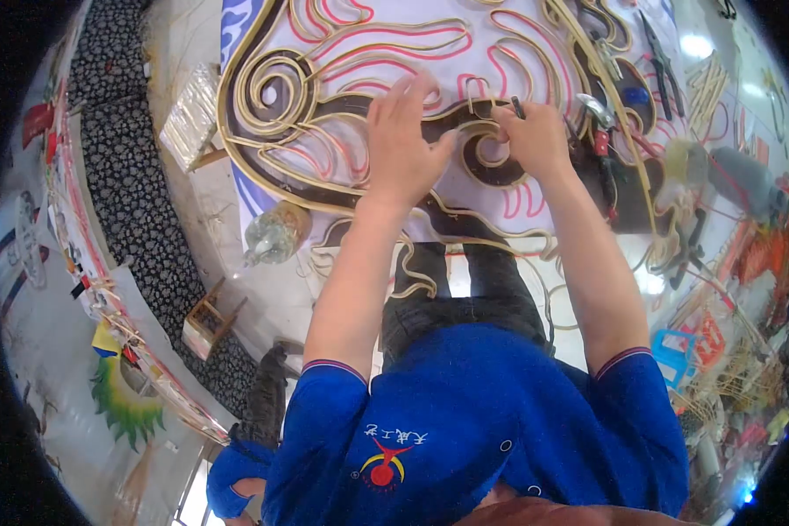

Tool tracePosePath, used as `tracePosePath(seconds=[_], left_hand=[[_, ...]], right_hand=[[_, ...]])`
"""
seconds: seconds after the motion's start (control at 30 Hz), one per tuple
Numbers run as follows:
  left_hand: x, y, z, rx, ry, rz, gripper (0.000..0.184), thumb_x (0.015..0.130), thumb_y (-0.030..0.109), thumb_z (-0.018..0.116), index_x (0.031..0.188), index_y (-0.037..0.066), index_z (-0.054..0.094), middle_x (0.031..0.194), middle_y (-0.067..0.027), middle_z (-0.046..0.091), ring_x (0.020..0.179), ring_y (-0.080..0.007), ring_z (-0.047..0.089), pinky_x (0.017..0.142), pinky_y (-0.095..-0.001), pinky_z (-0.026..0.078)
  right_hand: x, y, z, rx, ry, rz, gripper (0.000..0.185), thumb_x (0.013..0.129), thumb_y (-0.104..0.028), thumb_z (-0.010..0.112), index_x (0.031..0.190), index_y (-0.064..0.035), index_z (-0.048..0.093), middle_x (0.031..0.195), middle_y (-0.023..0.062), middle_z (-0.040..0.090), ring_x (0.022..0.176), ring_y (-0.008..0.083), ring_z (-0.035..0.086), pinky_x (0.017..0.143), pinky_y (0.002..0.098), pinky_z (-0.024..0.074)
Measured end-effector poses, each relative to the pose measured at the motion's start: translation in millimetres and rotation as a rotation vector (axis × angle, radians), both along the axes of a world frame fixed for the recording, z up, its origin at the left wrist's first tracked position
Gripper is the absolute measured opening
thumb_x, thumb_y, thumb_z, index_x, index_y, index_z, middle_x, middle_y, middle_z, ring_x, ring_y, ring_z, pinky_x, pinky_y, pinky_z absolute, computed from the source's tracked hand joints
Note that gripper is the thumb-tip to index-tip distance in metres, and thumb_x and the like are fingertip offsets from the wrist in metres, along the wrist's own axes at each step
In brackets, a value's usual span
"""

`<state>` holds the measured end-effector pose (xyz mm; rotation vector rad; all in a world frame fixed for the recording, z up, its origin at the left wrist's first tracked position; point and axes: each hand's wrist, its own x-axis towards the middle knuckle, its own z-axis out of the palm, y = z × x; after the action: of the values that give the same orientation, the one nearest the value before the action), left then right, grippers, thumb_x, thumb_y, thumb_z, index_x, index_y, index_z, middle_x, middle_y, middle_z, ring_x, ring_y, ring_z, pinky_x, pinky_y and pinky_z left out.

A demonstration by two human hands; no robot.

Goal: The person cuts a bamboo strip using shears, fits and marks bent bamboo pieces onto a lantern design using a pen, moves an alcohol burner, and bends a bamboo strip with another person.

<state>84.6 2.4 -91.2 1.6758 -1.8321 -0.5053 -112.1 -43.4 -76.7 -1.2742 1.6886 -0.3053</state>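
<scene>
My left hand [405,145] lies palm down with its fingers spread over the pattern of bent tan strips [267,167], and nothing shows in its grip. To its right, my right hand [535,140] is closed, with a small dark object [518,108] sticking out between its fingers; its kind is too small to tell. A short bent strip [478,98] stands just left of those fingers. Below them curls a spiral of tan strip [486,162] around a dark band. The strips follow pink and dark lines on a white printed sheet [500,210].
A clear plastic bottle [276,232] stands at the sheet's lower left. Long-handled dark pliers [662,66], a red-handled tool [601,140] and a long thin stick [618,101] lie right. A wooden box [212,320] sits on the floor left. Another person's blue sleeve [237,478] shows lower left.
</scene>
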Motion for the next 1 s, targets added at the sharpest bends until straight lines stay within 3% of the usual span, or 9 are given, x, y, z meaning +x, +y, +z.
tracePosePath(seconds=[0.4, 1.0], left_hand=[[-3.0, -23.3, -24.4, -0.007, -0.001, -0.090, 0.088, 0.073, 0.020, 0.082, 0.148, 0.006, 0.040, 0.134, -0.0035, 0.065, 0.140, -0.0273, 0.042, 0.118, -0.0533, 0.023], [-9.6, -38.9, -28.2, 0.024, 0.025, -0.127, 0.084, 0.076, 0.022, 0.079, 0.148, 0.005, 0.040, 0.131, -0.0033, 0.067, 0.140, -0.0281, 0.043, 0.118, -0.0557, 0.022]], right_hand=[[5.3, -1.7, -24.4, -0.025, -0.030, -0.012, 0.031, 0.091, -0.027, 0.068, 0.082, 0.0016, 0.073, 0.064, 0.0161, 0.066, 0.058, 0.0254, 0.063, 0.061, 0.0402, 0.0486], [9.6, -1.7, -22.9, -0.069, 0.005, -0.032, 0.029, 0.091, -0.026, 0.068, 0.083, 0.0020, 0.070, 0.067, 0.0233, 0.063, 0.061, 0.0368, 0.062, 0.061, 0.0450, 0.0464]])
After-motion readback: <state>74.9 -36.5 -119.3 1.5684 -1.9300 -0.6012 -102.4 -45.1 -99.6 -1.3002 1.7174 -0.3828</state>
